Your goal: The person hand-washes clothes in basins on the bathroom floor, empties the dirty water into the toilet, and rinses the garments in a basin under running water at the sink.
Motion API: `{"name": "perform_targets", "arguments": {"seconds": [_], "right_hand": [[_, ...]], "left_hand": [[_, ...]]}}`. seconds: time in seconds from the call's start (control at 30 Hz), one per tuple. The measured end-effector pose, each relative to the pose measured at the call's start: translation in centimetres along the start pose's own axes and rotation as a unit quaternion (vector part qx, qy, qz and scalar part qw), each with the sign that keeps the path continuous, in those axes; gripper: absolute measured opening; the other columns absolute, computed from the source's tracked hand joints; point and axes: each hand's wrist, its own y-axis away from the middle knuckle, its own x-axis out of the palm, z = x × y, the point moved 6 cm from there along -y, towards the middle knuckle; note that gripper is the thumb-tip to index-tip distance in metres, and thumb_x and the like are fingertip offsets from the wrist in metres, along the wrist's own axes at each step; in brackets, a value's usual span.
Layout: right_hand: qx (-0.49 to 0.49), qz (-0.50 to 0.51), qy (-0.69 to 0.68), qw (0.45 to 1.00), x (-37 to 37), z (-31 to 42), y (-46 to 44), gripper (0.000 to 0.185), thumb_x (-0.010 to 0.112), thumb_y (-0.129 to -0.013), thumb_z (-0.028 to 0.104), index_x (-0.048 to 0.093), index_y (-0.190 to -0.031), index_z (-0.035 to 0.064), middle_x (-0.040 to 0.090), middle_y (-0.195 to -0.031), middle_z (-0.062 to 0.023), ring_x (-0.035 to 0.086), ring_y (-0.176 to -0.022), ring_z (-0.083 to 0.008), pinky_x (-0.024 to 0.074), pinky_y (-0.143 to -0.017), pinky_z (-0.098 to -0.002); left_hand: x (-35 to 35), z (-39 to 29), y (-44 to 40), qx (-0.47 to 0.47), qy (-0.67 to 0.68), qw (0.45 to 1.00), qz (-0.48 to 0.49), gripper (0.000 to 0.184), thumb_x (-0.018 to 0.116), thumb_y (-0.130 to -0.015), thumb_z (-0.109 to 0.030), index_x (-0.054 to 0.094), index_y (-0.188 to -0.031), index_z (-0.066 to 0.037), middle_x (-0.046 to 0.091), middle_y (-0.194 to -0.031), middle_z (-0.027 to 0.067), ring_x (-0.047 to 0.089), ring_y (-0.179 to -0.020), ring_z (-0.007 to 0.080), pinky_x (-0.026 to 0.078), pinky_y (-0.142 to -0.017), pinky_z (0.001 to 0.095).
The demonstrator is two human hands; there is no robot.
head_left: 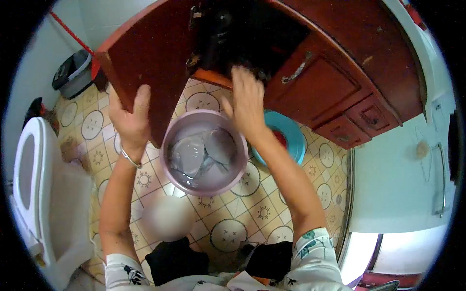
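My left hand (130,116) grips the edge of an open reddish-brown cabinet door (145,58), its thumb lying on the near face and its fingers out of sight behind. My right hand (247,99) is stretched flat toward the sill of the dark cabinet opening (242,39), fingers extended and slightly blurred, with nothing visible in it. Between my forearms, on the floor, stands a pink basin (167,169) of water. Greyish, translucent-looking pieces (189,155) lie in that water; their kind is unclear. What the cabinet holds is too dark to make out.
Partly behind my right forearm is a teal basin (297,140) with something red inside. A toilet (43,169) with a raised seat stands at left, a grey-black bin (75,75) beyond it. A pale door with a handle (441,179) is at right. Patterned tiles (230,235) cover the floor.
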Motion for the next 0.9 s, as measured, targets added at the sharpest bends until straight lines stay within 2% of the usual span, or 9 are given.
{"name": "perform_targets", "arguments": {"seconds": [0.1, 0.23, 0.27, 0.43, 0.53, 0.63, 0.77, 0.83, 0.9], "right_hand": [[0.059, 0.144, -0.130, 0.979, 1.4, 0.5, 9.2, 0.051, 0.063, -0.070, 0.015, 0.047, -0.115, -0.0010, 0.051, -0.108, -0.0222, 0.046, -0.102, -0.0375, 0.0359, -0.087, -0.0434], [0.126, 0.272, -0.165, 0.940, 3.2, -2.1, 20.1, 0.020, 0.057, -0.074, 0.017, 0.058, -0.082, -0.0003, 0.060, -0.077, -0.0225, 0.058, -0.075, -0.0378, 0.0459, -0.070, -0.0448], [0.132, 0.271, -0.166, 0.939, 3.4, -2.4, 22.2, 0.020, 0.057, -0.074, 0.017, 0.058, -0.082, -0.0003, 0.060, -0.077, -0.0225, 0.058, -0.075, -0.0378, 0.0459, -0.070, -0.0448], [0.189, 0.404, -0.194, 0.874, 4.8, -4.8, 29.5, 0.021, 0.051, -0.077, 0.021, 0.060, -0.078, 0.0015, 0.061, -0.077, -0.0214, 0.060, -0.074, -0.0371, 0.0473, -0.069, -0.0464], [0.165, 0.406, -0.193, 0.878, 4.8, -5.5, 30.9, 0.021, 0.049, -0.077, 0.021, 0.060, -0.079, 0.0026, 0.061, -0.077, -0.0202, 0.059, -0.073, -0.0369, 0.0473, -0.068, -0.0469], [0.210, 0.388, -0.206, 0.874, 5.3, -6.6, 31.7, 0.020, 0.049, -0.078, 0.021, 0.060, -0.079, 0.0038, 0.062, -0.075, -0.0194, 0.059, -0.072, -0.0372, 0.0474, -0.068, -0.0468], [0.250, 0.377, -0.191, 0.871, 4.8, -7.5, 31.3, 0.021, 0.049, -0.078, 0.021, 0.060, -0.076, 0.0033, 0.061, -0.073, -0.0196, 0.059, -0.071, -0.0382, 0.0471, -0.068, -0.0469], [0.265, 0.343, -0.199, 0.879, 4.6, -8.0, 31.0, 0.025, 0.049, -0.080, 0.023, 0.061, -0.074, 0.0028, 0.060, -0.073, -0.0206, 0.058, -0.072, -0.0390, 0.0465, -0.068, -0.0472], [0.288, 0.345, -0.222, 0.865, 4.4, -8.2, 31.1, 0.031, 0.049, -0.082, 0.027, 0.062, -0.072, 0.0008, 0.060, -0.073, -0.0222, 0.058, -0.071, -0.0395, 0.0462, -0.068, -0.0471]], "left_hand": [[2.9, -2.7, 2.3, -0.030, -0.004, 1.000, -0.002, 0.037, 0.060, -0.077, -0.014, 0.047, -0.110, 0.000, 0.054, -0.097, 0.0082, 0.051, -0.087, 0.0157, 0.042, -0.080, 0.0288], [9.8, -3.8, 4.4, 0.081, -0.028, 0.975, 0.204, 0.043, 0.061, -0.075, -0.015, 0.044, -0.112, 0.000, 0.048, -0.090, 0.0081, 0.047, -0.084, 0.0163, 0.041, -0.077, 0.0278], [12.1, -4.2, 5.1, -0.092, 0.122, 0.973, 0.173, 0.041, 0.064, -0.074, -0.018, 0.045, -0.106, 0.000, 0.047, -0.085, 0.0095, 0.046, -0.078, 0.0183, 0.041, -0.071, 0.0285], [16.9, -3.3, 4.2, 0.007, -0.074, 0.979, 0.187, 0.044, 0.071, -0.070, -0.026, 0.043, -0.094, -0.002, 0.043, -0.076, 0.0092, 0.043, -0.067, 0.0207, 0.038, -0.060, 0.0337], [18.9, -3.3, 4.0, 0.066, -0.156, 0.972, 0.165, 0.062, 0.077, -0.062, -0.037, 0.042, -0.099, -0.001, 0.042, -0.075, 0.0094, 0.044, -0.068, 0.0252, 0.039, -0.062, 0.0368], [20.9, -3.2, 3.9, 0.127, -0.165, 0.963, 0.170, 0.064, 0.077, -0.061, -0.037, 0.042, -0.100, 0.000, 0.042, -0.079, 0.0100, 0.044, -0.071, 0.0254, 0.040, -0.065, 0.0367], [22.9, -1.3, 3.3, 0.183, -0.163, 0.943, 0.226, 0.076, 0.078, -0.062, -0.035, 0.041, -0.116, 0.002, 0.051, -0.104, 0.0159, 0.052, -0.097, 0.0266, 0.041, -0.086, 0.0332], [23.8, -1.7, 2.9, 0.158, -0.157, 0.941, 0.254, 0.070, 0.073, -0.067, -0.030, 0.041, -0.121, 0.001, 0.048, -0.112, 0.0184, 0.049, -0.105, 0.0276, 0.038, -0.092, 0.0330], [24.5, -2.0, 2.3, 0.149, -0.105, 0.937, 0.297, 0.059, 0.054, -0.069, -0.015, 0.032, -0.120, 0.003, 0.041, -0.108, 0.0212, 0.043, -0.104, 0.0343, 0.034, -0.093, 0.0371]]}}
